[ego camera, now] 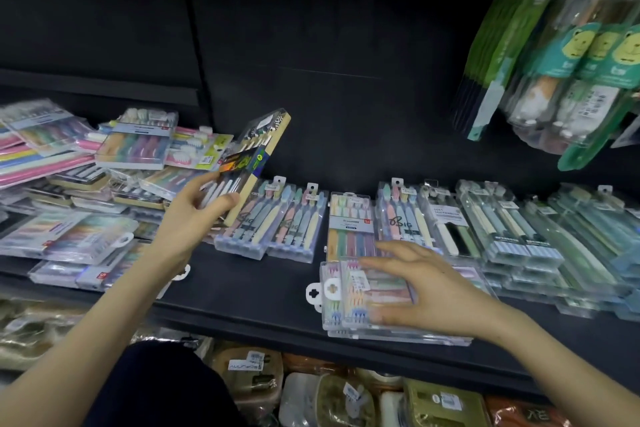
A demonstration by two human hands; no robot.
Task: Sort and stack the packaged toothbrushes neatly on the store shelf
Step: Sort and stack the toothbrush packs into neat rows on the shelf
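My left hand (194, 215) grips a black-and-tan toothbrush pack (258, 152) by its lower end and holds it tilted above the black shelf (249, 291). My right hand (426, 284) lies with spread fingers on a clear pack of rainbow-coloured toothbrushes (349, 291) that sits on a small stack near the shelf's front edge. Behind it lie neat rows of pastel toothbrush packs (273, 218). A jumbled pile of mixed packs (131, 146) fills the shelf's left side.
Tidy stacks of green and blue packs (526, 236) cover the shelf's right side. Green hanging packs (568, 55) dangle at the upper right. Bagged goods (346, 395) fill the lower shelf. A bare strip of shelf runs between the left pile and the front stack.
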